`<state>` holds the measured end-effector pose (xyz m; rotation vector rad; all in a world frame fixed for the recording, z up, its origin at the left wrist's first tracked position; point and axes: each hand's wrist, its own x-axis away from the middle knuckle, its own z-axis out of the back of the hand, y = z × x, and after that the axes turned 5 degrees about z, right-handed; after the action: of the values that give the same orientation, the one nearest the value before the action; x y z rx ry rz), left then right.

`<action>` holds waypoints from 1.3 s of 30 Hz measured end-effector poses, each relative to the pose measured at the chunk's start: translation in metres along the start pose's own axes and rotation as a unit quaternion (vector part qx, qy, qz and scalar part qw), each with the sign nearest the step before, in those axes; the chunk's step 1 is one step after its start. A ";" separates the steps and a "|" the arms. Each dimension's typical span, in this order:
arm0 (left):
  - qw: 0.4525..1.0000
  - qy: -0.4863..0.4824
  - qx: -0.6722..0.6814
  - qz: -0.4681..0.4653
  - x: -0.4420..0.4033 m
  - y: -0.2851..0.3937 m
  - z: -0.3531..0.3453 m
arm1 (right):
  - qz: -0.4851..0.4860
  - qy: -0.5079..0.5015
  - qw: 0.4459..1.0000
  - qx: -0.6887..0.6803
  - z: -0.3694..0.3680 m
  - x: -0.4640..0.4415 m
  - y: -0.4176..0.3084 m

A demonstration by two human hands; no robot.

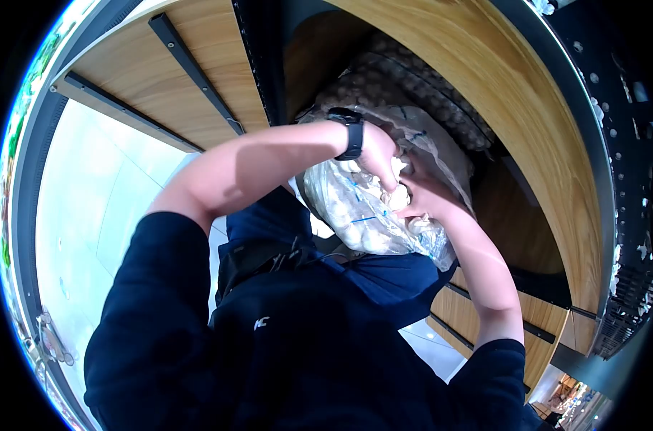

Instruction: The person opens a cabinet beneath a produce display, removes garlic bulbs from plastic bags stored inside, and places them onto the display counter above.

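Observation:
A large clear plastic bag (355, 215) with blue marks stands open in front of my body, holding several whitish, bulb-like pieces (397, 197). My left hand (378, 154), with a black watch (349, 133) on the wrist, reaches into the bag's mouth from the left, its fingers bent round whitish pieces. From the right, my right hand (421, 192) reaches in too, its fingers partly hidden among the pieces close to my left hand. Both hands are nearly touching. Exactly what each one grips is hard to make out.
Behind the bag, dark net sacks (420, 86) full of small round items lie inside a wooden cabinet. Its curved wooden edge (549, 115) arcs along the right. A wooden panel with black bars (161, 72) is at the upper left, above pale floor tiles (103, 187).

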<state>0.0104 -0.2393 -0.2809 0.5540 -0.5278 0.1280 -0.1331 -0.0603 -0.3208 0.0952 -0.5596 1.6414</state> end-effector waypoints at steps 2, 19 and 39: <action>0.989 0.017 0.145 0.001 0.017 -0.003 -0.002 | -0.011 -0.002 0.999 -0.031 -0.004 0.001 -0.003; 0.804 -0.137 0.577 -0.035 0.025 -0.005 -0.020 | -0.133 0.050 0.929 -0.341 -0.009 0.026 -0.014; 0.819 -0.084 0.565 -0.049 -0.010 0.015 -0.030 | -0.132 -0.096 0.912 -0.376 0.014 0.042 -0.016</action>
<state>0.0115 -0.2107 -0.3006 1.7759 -0.5599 0.3003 -0.1284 -0.0272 -0.2882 -0.2318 -1.2414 1.0703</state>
